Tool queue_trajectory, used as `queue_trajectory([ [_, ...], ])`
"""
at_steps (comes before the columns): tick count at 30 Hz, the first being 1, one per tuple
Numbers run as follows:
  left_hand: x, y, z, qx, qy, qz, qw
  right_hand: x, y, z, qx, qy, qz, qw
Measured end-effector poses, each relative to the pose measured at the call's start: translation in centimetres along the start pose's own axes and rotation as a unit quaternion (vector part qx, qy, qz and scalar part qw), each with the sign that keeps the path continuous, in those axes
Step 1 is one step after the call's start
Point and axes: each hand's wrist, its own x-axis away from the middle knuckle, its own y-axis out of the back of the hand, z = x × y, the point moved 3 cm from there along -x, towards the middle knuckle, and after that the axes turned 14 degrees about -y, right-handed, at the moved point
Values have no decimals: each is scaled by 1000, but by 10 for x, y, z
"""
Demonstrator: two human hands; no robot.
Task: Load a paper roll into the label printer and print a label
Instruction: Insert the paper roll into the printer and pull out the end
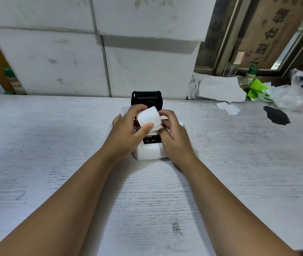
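Head view: on a scuffed white bench [54, 163] by white wall panels [54, 61], left hand [128, 133] and right hand [174, 137] grip a paper roll [147, 116] above the open label printer [148, 150].

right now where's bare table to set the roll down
Bare table runs wide left of the left hand, and also near the front edge between the forearms. Crowded at far right: torn paper scraps and a plastic bag.
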Motion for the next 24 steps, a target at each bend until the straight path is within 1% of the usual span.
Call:
queue_trajectory([
  [2,-3,-2,3,-11,6,17,1000,0,0,-1,-18,-12,9,1000],
  [8,-1,-6,7,18,34,28,999,-2,1,0,-55,-30,17,998],
  [11,1,-11,5,17,47,26,998,-5,0,-4,-116,-71,32,990],
  [13,2,-14,5,17,68,28,997,-8,1,-7,-175,-112,53,977],
  [15,4,-14,5,25,75,27,997,-9,3,-6,-204,-131,81,967],
  [17,4,-12,4,34,67,23,997,-10,5,-6,-218,-141,105,960],
  [19,4,-12,3,40,57,17,997,-11,5,-7,-224,-148,112,957],
  [24,5,-10,5,36,55,-4,998,-12,6,-8,-196,-147,123,962],
])
